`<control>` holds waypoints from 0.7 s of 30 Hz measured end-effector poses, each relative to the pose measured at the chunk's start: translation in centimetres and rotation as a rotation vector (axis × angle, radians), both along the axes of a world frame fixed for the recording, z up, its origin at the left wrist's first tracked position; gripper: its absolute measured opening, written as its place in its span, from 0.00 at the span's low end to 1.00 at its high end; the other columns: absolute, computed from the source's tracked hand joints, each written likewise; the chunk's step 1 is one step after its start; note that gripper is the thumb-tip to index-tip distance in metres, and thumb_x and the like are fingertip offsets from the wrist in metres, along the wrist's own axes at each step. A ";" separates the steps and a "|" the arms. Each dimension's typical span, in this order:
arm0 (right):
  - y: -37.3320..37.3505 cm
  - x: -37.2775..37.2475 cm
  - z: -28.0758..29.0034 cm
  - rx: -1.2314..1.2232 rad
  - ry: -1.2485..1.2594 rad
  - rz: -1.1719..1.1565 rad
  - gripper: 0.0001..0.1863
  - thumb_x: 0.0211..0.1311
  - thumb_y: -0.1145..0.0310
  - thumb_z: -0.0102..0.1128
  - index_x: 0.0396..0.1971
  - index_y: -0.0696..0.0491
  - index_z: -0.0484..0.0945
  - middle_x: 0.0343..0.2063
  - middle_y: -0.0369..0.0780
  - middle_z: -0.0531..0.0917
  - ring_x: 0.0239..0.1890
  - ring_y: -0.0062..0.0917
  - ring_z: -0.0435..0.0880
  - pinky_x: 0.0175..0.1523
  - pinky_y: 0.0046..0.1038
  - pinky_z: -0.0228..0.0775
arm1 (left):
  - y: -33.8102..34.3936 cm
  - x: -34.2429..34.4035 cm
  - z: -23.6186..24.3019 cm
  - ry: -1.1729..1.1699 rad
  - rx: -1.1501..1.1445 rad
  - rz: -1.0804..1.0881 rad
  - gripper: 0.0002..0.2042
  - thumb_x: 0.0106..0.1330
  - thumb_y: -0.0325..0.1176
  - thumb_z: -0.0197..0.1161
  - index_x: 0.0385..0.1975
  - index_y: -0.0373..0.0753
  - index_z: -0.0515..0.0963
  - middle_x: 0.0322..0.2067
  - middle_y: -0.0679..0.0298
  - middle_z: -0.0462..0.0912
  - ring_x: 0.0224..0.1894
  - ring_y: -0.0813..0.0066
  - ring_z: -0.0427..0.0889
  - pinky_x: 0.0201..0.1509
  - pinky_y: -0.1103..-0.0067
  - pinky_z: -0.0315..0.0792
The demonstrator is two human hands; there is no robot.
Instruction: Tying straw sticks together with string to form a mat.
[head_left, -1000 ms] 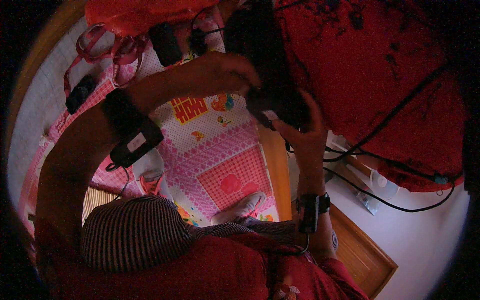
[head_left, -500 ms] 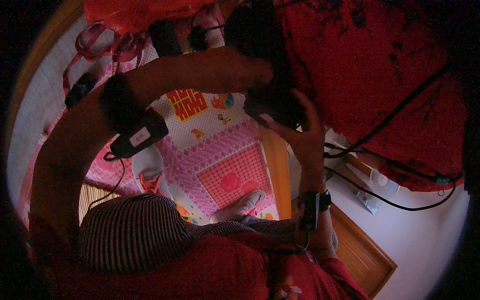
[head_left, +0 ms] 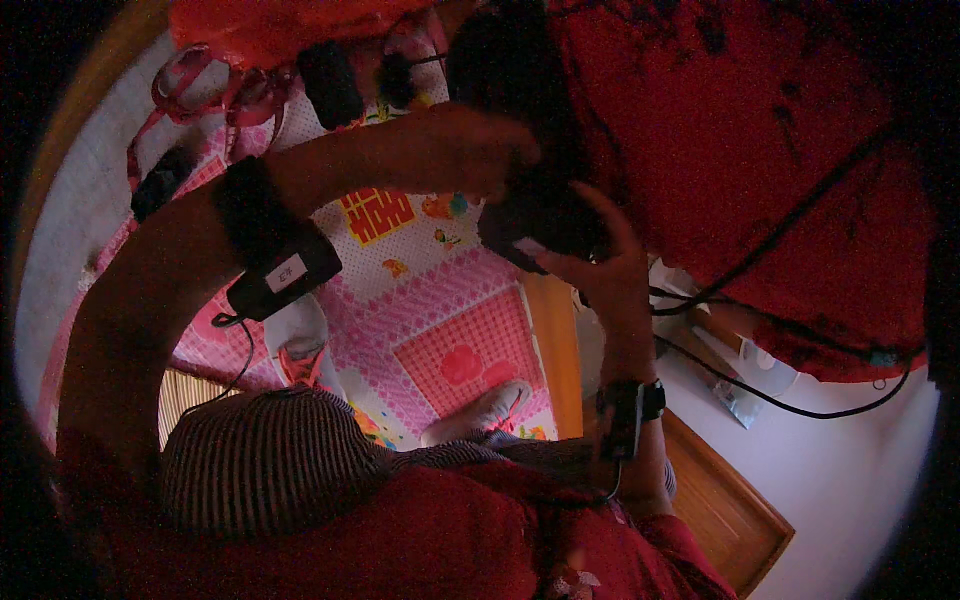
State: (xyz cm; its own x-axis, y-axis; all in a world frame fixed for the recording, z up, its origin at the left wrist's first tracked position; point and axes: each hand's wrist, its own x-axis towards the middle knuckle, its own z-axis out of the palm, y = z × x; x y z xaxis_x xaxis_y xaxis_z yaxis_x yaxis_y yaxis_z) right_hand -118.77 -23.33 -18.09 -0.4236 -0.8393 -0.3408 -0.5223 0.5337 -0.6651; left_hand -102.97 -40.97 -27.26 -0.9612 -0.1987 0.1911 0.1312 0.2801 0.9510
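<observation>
My right hand (head_left: 610, 245) grips a black device (head_left: 525, 225) with a pale label, its thumb along the near edge and fingers curled over the far side. Above it my left hand (head_left: 500, 155) has bent fingers at a large black object (head_left: 500, 50); the dark makes it unclear what they hold. The black object lies against a dark-stained red cloth (head_left: 740, 180). Both forearms wear black strapped units (head_left: 285, 270) with cables.
A red bag (head_left: 280, 20), looped pink straps (head_left: 190, 80) and small black items (head_left: 330, 85) lie at top left on a patterned pink-and-white cover (head_left: 420, 290). Black cables (head_left: 770, 400) hang at right, beside a wooden edge (head_left: 550, 350). My shoes (head_left: 480, 415) show below.
My left hand has risen and shifted slightly right over the black object. My right hand and the labelled device have moved slightly up and left.
</observation>
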 end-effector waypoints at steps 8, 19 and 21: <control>-0.6 0.4 0.3 -0.008 0.036 -0.054 0.39 0.35 0.76 0.71 0.55 0.54 0.67 0.47 0.43 0.76 0.47 0.26 0.76 0.49 0.24 0.72 | -0.1 0.4 0.8 -0.109 0.238 0.021 0.16 0.56 0.33 0.60 0.44 0.40 0.70 0.29 0.62 0.79 0.32 0.72 0.81 0.37 0.76 0.74; -0.7 0.4 0.6 -0.055 -0.120 -0.099 0.40 0.35 0.79 0.67 0.56 0.55 0.66 0.47 0.42 0.76 0.47 0.26 0.76 0.51 0.26 0.70 | -0.7 0.8 -0.9 0.182 -0.380 0.153 0.10 0.56 0.32 0.60 0.38 0.42 0.73 0.35 0.62 0.77 0.37 0.62 0.79 0.40 0.70 0.74; -0.6 0.5 0.6 -0.061 -0.171 -0.127 0.40 0.34 0.79 0.67 0.56 0.55 0.66 0.47 0.42 0.76 0.47 0.26 0.76 0.51 0.25 0.70 | -0.9 1.0 -0.8 0.237 -0.433 0.130 0.10 0.57 0.33 0.59 0.38 0.42 0.73 0.36 0.62 0.77 0.37 0.62 0.79 0.40 0.71 0.74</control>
State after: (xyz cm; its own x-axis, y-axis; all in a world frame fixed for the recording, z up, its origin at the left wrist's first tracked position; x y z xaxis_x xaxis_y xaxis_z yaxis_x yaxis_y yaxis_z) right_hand -118.29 -23.96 -17.51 -0.4679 -0.8041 -0.3668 -0.3300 0.5440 -0.7715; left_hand -101.96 -41.90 -28.03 -0.8539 -0.1679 0.4925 0.2677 0.6699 0.6925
